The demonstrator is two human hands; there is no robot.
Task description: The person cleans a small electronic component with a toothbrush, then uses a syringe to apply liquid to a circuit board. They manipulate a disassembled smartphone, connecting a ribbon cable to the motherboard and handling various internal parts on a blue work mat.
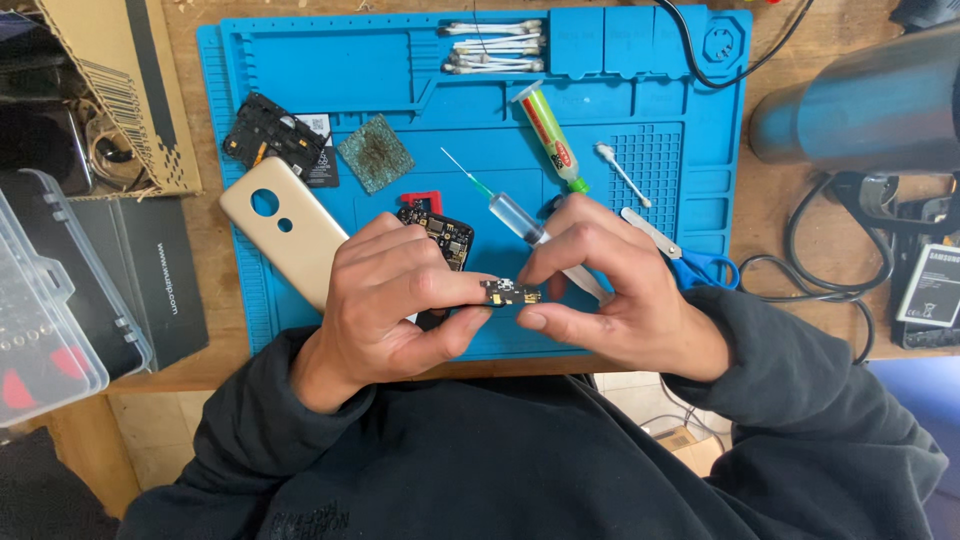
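Over the blue repair mat (300, 70), left hand (385, 300) and right hand (610, 290) both pinch a small circuit board (510, 293) by its ends — steadied, component face up — beside a syringe (515, 215).

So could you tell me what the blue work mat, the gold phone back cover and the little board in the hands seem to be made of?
Blue work mat: probably silicone or soft rubber, matte, with moulded compartments and ridges.
Gold phone back cover: likely plastic with a satin metallic finish, though painted metal is possible.
Small board, pinched between left hand and right hand: dark circuit-board laminate with gold-coloured contacts.
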